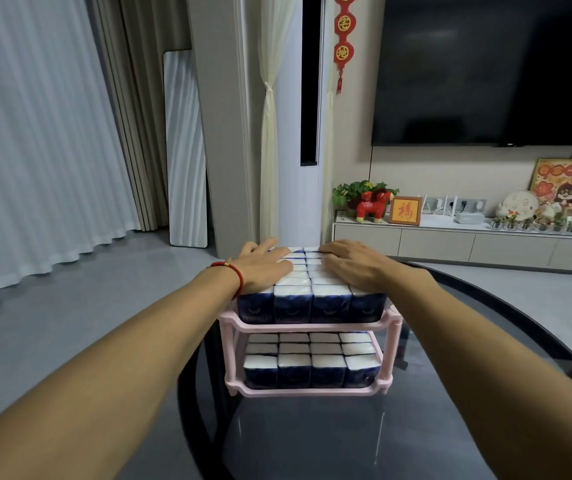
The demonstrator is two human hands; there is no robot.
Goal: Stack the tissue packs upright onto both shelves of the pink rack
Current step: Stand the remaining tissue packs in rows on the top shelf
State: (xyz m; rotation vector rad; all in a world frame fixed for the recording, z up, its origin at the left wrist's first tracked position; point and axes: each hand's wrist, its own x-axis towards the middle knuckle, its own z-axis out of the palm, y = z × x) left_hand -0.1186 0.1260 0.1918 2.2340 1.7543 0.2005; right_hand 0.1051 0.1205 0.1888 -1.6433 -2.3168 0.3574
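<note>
A pink two-shelf rack (307,328) stands on a dark glass table. Dark blue and white tissue packs (312,301) stand upright in rows on its top shelf. More packs (312,368) fill the lower shelf the same way. My left hand (265,266), with a red cord at the wrist, lies flat on the left tops of the upper packs, fingers spread. Flat on the right tops rests my right hand (350,263). Neither hand grips a pack. The back rows of the upper shelf are partly hidden under my hands.
The round dark glass table (485,393) reaches to the near and right edges of the view. A low TV cabinet (468,242) with ornaments stands behind on the right, below a wall TV (489,67). Curtains and a leaning mirror (185,150) are at the left.
</note>
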